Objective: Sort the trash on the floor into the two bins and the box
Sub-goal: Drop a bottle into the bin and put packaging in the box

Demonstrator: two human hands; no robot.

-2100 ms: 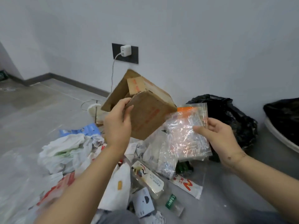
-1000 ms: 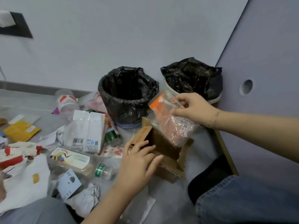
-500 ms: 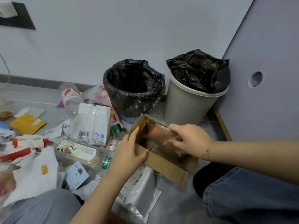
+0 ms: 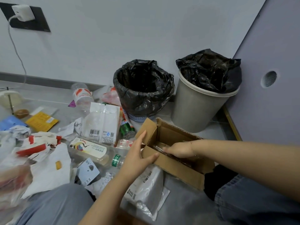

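Step in hand: stowing trash in cardboard box [image 4: 177, 166]; left hand [image 4: 138, 157], fingers straight, braces its corner; right hand [image 4: 179, 150] inside, grip indiscernible; next, probably withdraw and pick again.

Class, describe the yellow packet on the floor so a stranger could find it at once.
Start at the wall socket and drop to the floor below it. The yellow packet lies flat there, left of the clear bottle, the only bright yellow thing among white wrappers.
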